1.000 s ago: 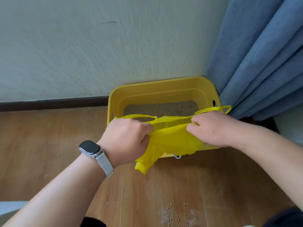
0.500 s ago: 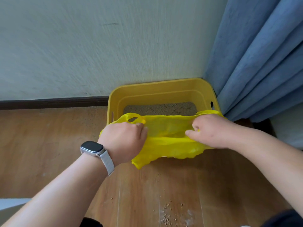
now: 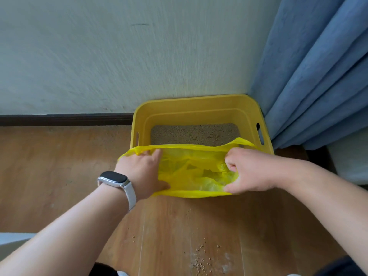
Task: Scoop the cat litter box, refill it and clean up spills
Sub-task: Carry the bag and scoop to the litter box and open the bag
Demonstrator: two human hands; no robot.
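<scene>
Left hand: I read the left hand (image 3: 142, 172) as grasping the left side of the yellow bag (image 3: 191, 170), thumb on the near edge and fingers at the far edge; a watch (image 3: 114, 179) with a pale strap sits on that wrist.
Right hand: the right hand (image 3: 251, 172) has its fingers curled into the bag's right side, bunching the plastic in its grip.
Yellow bag: stretched wide between both hands with its mouth pulled open and facing up; I can see crumpled plastic inside. It hangs in front of the near wall of the litter box (image 3: 199, 108), and its far edge crosses that wall from my view.
Litter box: yellow, open-topped, with a slot handle in each side wall. It stands on the wooden floor (image 3: 49, 166) in the corner, back against the wall and its right side next to the blue curtain (image 3: 318, 76).
Litter: a layer of brownish litter (image 3: 195, 134) covers the bottom of the box.
Spills: scattered granules (image 3: 201, 257) and a pale dusty smear lie on the floor nearer me, well apart from the box.
Skirting: a dark skirting board (image 3: 65, 119) runs along the wall to the left of the box.
</scene>
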